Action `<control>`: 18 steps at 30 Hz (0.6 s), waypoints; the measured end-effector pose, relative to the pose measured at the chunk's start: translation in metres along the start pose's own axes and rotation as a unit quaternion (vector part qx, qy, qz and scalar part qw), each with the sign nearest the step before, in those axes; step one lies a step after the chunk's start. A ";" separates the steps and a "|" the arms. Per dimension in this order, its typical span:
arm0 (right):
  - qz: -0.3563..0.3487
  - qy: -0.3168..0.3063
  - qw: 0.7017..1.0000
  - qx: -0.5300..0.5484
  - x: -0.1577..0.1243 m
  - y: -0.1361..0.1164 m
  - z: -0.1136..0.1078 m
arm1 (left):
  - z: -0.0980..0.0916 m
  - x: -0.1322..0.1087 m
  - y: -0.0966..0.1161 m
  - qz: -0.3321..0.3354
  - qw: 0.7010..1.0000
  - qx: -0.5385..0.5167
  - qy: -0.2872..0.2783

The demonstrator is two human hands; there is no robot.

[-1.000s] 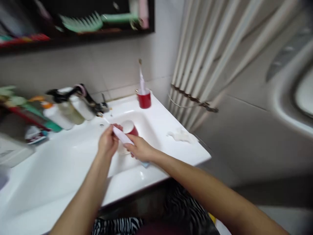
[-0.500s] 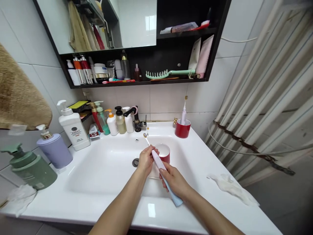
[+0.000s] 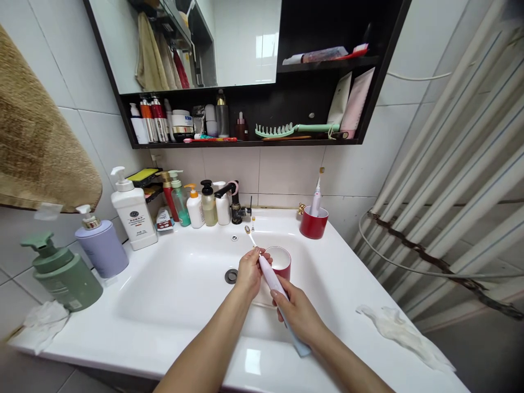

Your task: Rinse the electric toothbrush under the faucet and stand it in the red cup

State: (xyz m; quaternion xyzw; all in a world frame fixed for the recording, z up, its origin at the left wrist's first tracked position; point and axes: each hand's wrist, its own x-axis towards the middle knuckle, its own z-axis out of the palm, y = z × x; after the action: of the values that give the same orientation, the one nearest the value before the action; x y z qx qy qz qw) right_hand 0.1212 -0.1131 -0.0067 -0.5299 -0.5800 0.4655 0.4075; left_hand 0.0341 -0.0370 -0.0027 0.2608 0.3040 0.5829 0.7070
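One toothbrush [image 3: 269, 272], pointed toward eleven o'clock, is held by left grip [image 3: 250, 269] and right grip [image 3: 295, 307]; likely light, best taken mid-length.

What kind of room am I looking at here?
Probably a bathroom, perhaps in a home: it has a white washbasin, a mirrored cabinet above that, and a toothbrush held by the left hand and right hand.

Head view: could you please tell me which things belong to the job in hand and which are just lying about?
Likely in use:
toothbrush, in left hand and right hand
sink, beneath
sink cup, perhaps, beside the hands

Just about:
tissue, at right
hairbrush, on a shelf
purple bottle
towel, hanging
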 end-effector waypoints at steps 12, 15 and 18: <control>-0.031 0.062 0.991 -0.115 0.003 0.003 -0.009 | 0.016 0.004 0.005 -0.023 0.998 0.044 0.046; -0.020 0.062 0.993 -0.101 0.005 0.003 -0.012 | 0.022 0.008 0.003 -0.019 0.995 0.077 0.059; -0.007 0.056 0.995 -0.083 0.005 0.002 -0.015 | 0.025 0.019 0.005 -0.004 0.991 0.116 0.062</control>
State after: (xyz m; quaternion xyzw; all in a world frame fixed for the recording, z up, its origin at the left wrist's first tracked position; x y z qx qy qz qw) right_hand 0.1354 -0.1066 -0.0058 -0.5831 -0.5966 0.3827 0.3969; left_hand 0.0523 -0.0182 0.0155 0.3035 0.4138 0.5559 0.6540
